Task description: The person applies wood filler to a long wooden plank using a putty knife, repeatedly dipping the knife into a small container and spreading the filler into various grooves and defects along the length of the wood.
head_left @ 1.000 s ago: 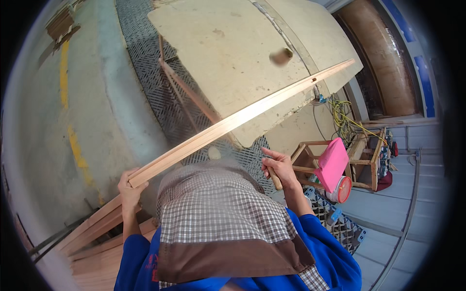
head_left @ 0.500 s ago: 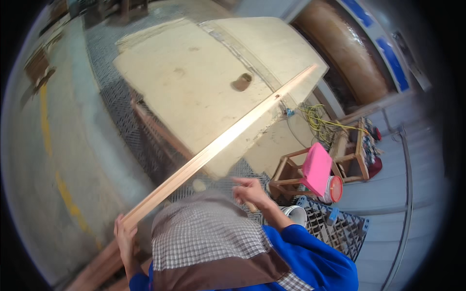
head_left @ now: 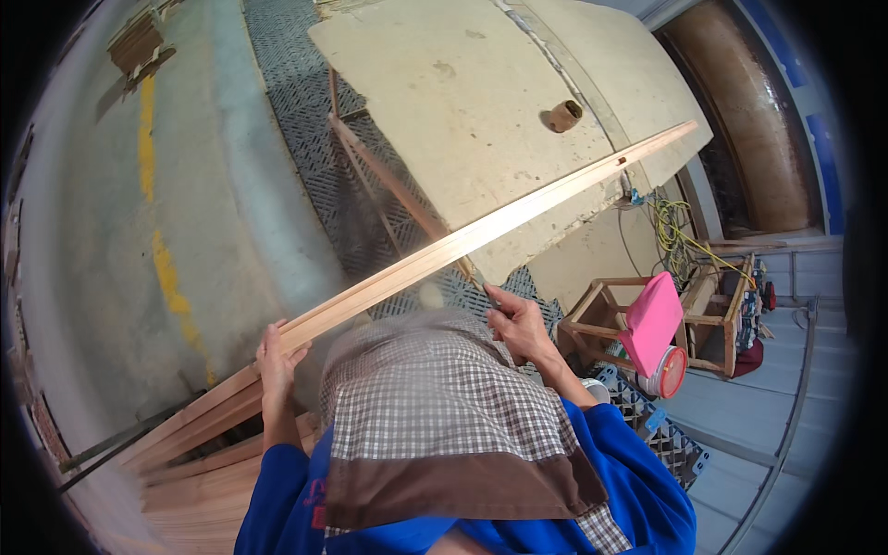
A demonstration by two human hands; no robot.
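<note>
A long pale wooden strip (head_left: pixel 490 225) with grooves along it slants from my left hand up to the right, its far part lying over the beige tabletop (head_left: pixel 462 120). Its near end is gripped by my left hand (head_left: pixel 277 368), fingers closed round the edge. My right hand (head_left: pixel 524 331) is closed just below the strip's middle, forefinger and thumb forward. A slim, dark, blade-like tool (head_left: pixel 477 277) sticks out from that hand toward the strip's edge; its handle is hidden in the fingers. Near the strip's far end shows a small dark notch or knot.
A brown cup-like pot (head_left: pixel 565 116) stands on the table. At right are a pink panel (head_left: pixel 649 324) on a wooden stool, a white bucket with a red rim (head_left: pixel 666 373) and yellow cable (head_left: pixel 678 231). More wooden strips (head_left: pixel 208 481) lie stacked at my lower left.
My view has swung, so table and strip sit further right in it. My right hand has risen closer to the strip, and the tool's blade now shows. My left hand keeps its grip.
</note>
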